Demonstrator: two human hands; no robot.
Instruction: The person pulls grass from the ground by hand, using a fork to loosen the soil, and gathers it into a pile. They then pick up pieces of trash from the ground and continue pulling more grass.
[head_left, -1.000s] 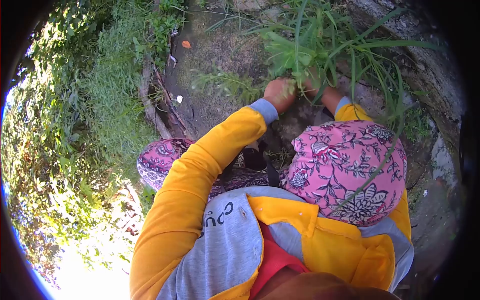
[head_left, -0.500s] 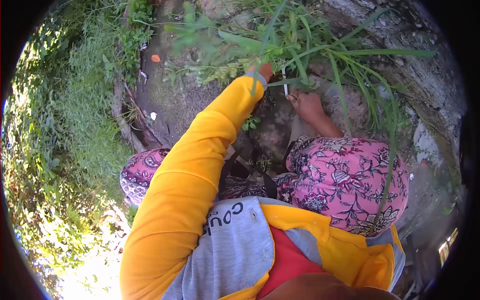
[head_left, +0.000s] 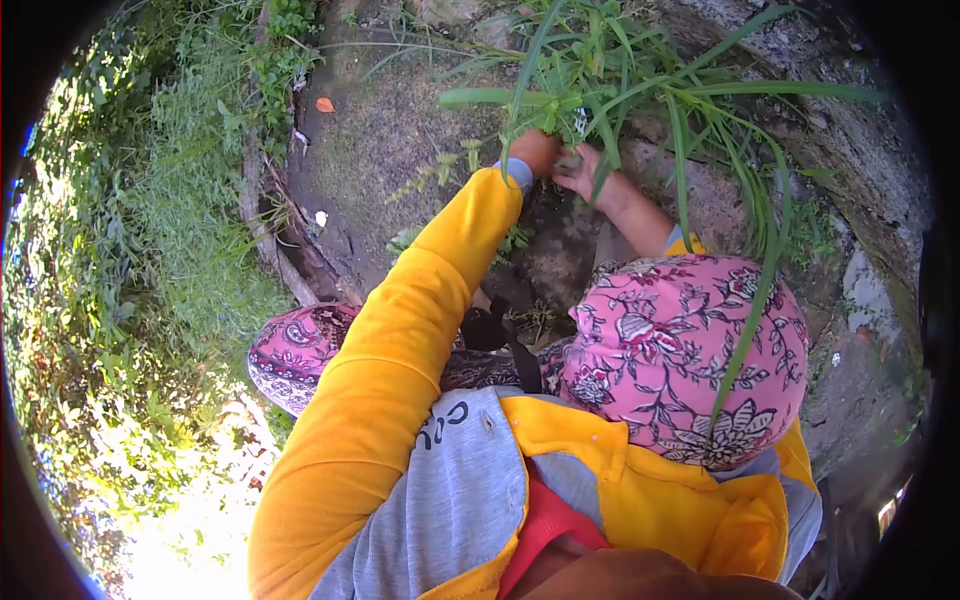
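Note:
My left hand point(head_left: 535, 152), at the end of a yellow sleeve, is closed at the base of a clump of long green grass point(head_left: 600, 70). Leaves cover part of its fingers. My right hand point(head_left: 597, 182) reaches in from beyond my right knee, its fingertips close beside the left hand. Just above them, a small shiny piece of a narrow knife point(head_left: 580, 122) shows between the leaves; its handle is hidden by the right hand. Long blades of grass arch over both hands and down across my knee. A small ferny weed point(head_left: 440, 172) stands left of the left hand.
Pink flowered cloth covers my knees point(head_left: 690, 350). Bare, mossy ground point(head_left: 380, 120) lies ahead, with an orange leaf point(head_left: 325, 104). A rough stone face point(head_left: 850, 130) rises on the right. A root or branch point(head_left: 262, 220) edges the dense greenery point(head_left: 180, 200) on the left.
The blurred greenery left of the clump is gone, and ground shows there. My right hand has moved up and left, closer to my left hand. Less of the knife is visible.

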